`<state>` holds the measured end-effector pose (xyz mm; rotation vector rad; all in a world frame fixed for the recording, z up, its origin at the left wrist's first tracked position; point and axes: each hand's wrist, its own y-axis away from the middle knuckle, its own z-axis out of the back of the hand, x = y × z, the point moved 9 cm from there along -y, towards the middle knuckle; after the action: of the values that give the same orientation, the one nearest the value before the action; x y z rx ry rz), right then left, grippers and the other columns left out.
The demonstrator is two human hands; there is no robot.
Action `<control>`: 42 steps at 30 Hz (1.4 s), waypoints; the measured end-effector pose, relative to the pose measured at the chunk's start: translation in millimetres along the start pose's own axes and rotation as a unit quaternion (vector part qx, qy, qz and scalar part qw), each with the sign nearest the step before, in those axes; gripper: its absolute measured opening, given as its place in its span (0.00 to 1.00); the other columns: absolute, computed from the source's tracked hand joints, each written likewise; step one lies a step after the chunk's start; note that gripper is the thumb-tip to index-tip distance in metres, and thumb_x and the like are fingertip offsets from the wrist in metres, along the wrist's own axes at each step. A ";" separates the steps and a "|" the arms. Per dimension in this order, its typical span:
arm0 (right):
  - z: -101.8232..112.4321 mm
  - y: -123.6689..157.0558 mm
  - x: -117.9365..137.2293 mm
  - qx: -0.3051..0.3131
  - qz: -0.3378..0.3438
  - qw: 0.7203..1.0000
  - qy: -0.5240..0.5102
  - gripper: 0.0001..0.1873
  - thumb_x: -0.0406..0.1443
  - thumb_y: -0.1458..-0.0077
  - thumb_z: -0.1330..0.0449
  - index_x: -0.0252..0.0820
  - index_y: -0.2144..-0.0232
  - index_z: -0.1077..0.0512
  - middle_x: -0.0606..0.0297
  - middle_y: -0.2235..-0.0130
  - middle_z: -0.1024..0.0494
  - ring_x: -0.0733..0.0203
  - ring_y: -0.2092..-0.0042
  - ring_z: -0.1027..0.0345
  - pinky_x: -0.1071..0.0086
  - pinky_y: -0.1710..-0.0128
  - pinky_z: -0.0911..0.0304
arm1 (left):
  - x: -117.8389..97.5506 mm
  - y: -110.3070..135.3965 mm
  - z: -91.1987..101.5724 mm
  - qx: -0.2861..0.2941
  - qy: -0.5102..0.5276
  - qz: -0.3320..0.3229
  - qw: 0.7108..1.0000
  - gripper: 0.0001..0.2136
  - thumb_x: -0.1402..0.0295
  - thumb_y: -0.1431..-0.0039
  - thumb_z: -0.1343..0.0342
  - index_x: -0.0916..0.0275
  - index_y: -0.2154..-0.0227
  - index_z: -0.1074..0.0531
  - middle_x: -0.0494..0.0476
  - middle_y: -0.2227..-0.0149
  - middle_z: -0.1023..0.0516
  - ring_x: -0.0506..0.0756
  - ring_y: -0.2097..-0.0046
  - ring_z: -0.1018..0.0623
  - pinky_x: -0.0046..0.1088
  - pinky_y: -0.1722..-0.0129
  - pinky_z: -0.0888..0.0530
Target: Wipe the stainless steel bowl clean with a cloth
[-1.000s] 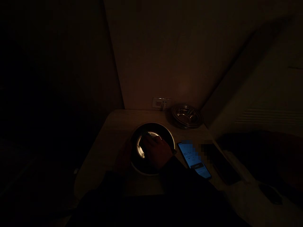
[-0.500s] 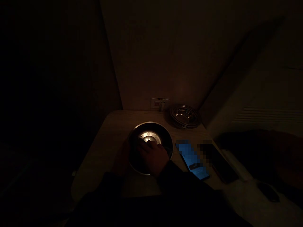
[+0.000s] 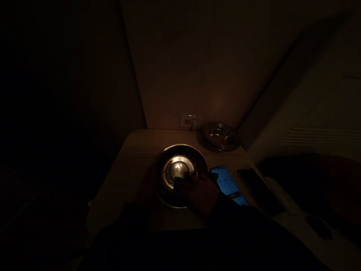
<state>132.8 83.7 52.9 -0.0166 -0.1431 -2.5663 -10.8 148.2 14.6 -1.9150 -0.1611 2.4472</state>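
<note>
A round, shiny metal plate (image 3: 179, 167) with a raised centre lies on the small table in front of me. My left hand (image 3: 147, 188), very dim, is at the plate's left rim and seems to grip it; its fingers are hard to see. Over the plate's lower right part, my right hand (image 3: 202, 194) presses a dark cloth (image 3: 178, 185) against the metal. Part of the cloth also shows beside the fingers, near the right rim.
The light wooden tabletop (image 3: 121, 177) carries a stack of metal plates (image 3: 221, 136) at the back right. A lit phone (image 3: 229, 186) lies just right of my right hand, with a dark phone (image 3: 265, 192) beyond. A wall socket (image 3: 191, 121) sits behind the table.
My right hand has slid with the cloth from the plate's middle toward its lower right, uncovering the bright centre. It now covers part of the lit phone. My left hand stays at the left rim.
</note>
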 end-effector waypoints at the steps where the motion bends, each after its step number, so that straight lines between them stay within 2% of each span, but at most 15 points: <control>1: -0.4 0.3 -0.4 -0.001 -0.001 1.000 0.002 0.15 0.31 0.37 0.47 0.48 0.53 0.26 0.67 0.44 0.26 0.51 0.47 0.35 0.51 0.49 0.40 | -0.5 0.5 0.5 -0.002 0.000 0.002 1.000 0.24 0.53 0.36 0.59 0.60 0.46 0.29 0.59 0.43 0.26 0.61 0.39 0.31 0.38 0.38 0.36; 5: -2.3 -7.2 11.1 -0.025 0.028 0.999 -0.003 0.17 0.32 0.35 0.50 0.49 0.48 0.29 0.68 0.40 0.31 0.50 0.45 0.37 0.50 0.48 0.40 | 1.1 0.4 1.0 -0.018 -0.018 -0.008 1.000 0.23 0.54 0.37 0.58 0.61 0.48 0.28 0.59 0.45 0.25 0.61 0.40 0.29 0.38 0.39 0.34; 10: 0.2 -20.8 23.7 -0.056 0.032 0.998 -0.015 0.18 0.33 0.34 0.51 0.47 0.46 0.31 0.69 0.39 0.32 0.49 0.44 0.38 0.50 0.48 0.40 | 16.6 -3.1 0.3 -0.023 -0.015 0.000 1.000 0.23 0.54 0.36 0.59 0.61 0.50 0.27 0.61 0.47 0.23 0.60 0.44 0.26 0.36 0.41 0.32; 12: 0.3 -18.4 22.4 -0.041 0.032 0.998 -0.018 0.17 0.33 0.35 0.50 0.47 0.48 0.29 0.69 0.40 0.31 0.49 0.45 0.38 0.50 0.48 0.40 | 18.1 -3.7 0.0 -0.017 -0.016 0.008 1.000 0.23 0.53 0.36 0.59 0.60 0.51 0.26 0.60 0.47 0.23 0.60 0.44 0.26 0.37 0.40 0.33; 17: -1.2 0.4 6.7 0.026 0.017 0.999 -0.014 0.14 0.31 0.39 0.46 0.49 0.54 0.25 0.68 0.46 0.24 0.52 0.48 0.34 0.52 0.49 0.41 | 6.3 -1.9 -0.8 0.003 -0.006 0.010 1.000 0.23 0.54 0.36 0.58 0.61 0.49 0.28 0.60 0.46 0.24 0.61 0.42 0.27 0.38 0.40 0.33; 20: -1.5 2.6 6.3 0.041 0.025 0.999 -0.012 0.14 0.30 0.40 0.46 0.48 0.56 0.24 0.67 0.47 0.23 0.52 0.48 0.34 0.52 0.49 0.41 | 4.5 -0.8 -0.2 0.000 -0.006 0.006 1.000 0.23 0.54 0.36 0.58 0.61 0.48 0.28 0.60 0.47 0.23 0.60 0.43 0.27 0.38 0.40 0.33; 24: 0.7 -9.0 20.5 -0.005 0.049 0.999 -0.022 0.16 0.32 0.37 0.48 0.47 0.50 0.28 0.67 0.42 0.29 0.51 0.45 0.37 0.52 0.48 0.40 | 9.2 -2.4 0.0 -0.014 -0.028 0.000 1.000 0.23 0.54 0.35 0.59 0.60 0.50 0.27 0.60 0.48 0.22 0.60 0.44 0.26 0.39 0.41 0.32; 27: 0.9 -15.1 24.8 -0.031 0.043 0.998 -0.027 0.17 0.33 0.35 0.50 0.47 0.47 0.30 0.68 0.40 0.31 0.51 0.46 0.37 0.52 0.50 0.38 | 9.2 -4.3 -0.3 -0.017 -0.037 0.004 0.999 0.23 0.55 0.35 0.60 0.61 0.50 0.27 0.61 0.48 0.22 0.60 0.45 0.24 0.37 0.42 0.30; 31: -2.7 -5.2 14.7 0.007 0.032 0.999 -0.018 0.14 0.32 0.38 0.47 0.48 0.54 0.26 0.69 0.44 0.26 0.51 0.47 0.35 0.51 0.49 0.40 | -1.2 -3.5 -2.6 0.003 -0.020 -0.005 1.000 0.22 0.57 0.35 0.59 0.62 0.48 0.28 0.61 0.47 0.23 0.60 0.44 0.25 0.37 0.43 0.30; 35: -1.6 10.0 -0.2 0.032 0.019 0.999 0.012 0.12 0.29 0.40 0.46 0.44 0.59 0.24 0.64 0.50 0.21 0.50 0.49 0.33 0.51 0.49 0.42 | -11.9 -0.8 -5.4 0.018 0.023 -0.018 0.999 0.21 0.58 0.36 0.57 0.56 0.45 0.29 0.56 0.45 0.24 0.60 0.40 0.29 0.38 0.40 0.33; 38: -2.0 8.9 3.5 0.019 0.028 0.999 0.015 0.15 0.29 0.39 0.47 0.42 0.53 0.26 0.63 0.46 0.25 0.48 0.46 0.36 0.50 0.48 0.42 | -12.9 0.2 -8.2 0.024 0.032 -0.021 0.999 0.21 0.57 0.35 0.58 0.56 0.45 0.30 0.54 0.43 0.26 0.59 0.40 0.29 0.37 0.40 0.33; 42: -1.8 -6.3 18.4 -0.017 0.037 0.999 -0.004 0.19 0.32 0.36 0.50 0.44 0.44 0.32 0.67 0.38 0.33 0.48 0.43 0.40 0.49 0.47 0.42 | -5.4 -0.2 -7.2 0.010 0.011 -0.012 1.000 0.23 0.57 0.35 0.60 0.60 0.45 0.30 0.58 0.42 0.27 0.59 0.40 0.29 0.38 0.38 0.35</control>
<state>114.0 78.9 51.2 -0.0435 -0.1006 -2.4953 -2.6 148.4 18.1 -1.9198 -0.1586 2.4029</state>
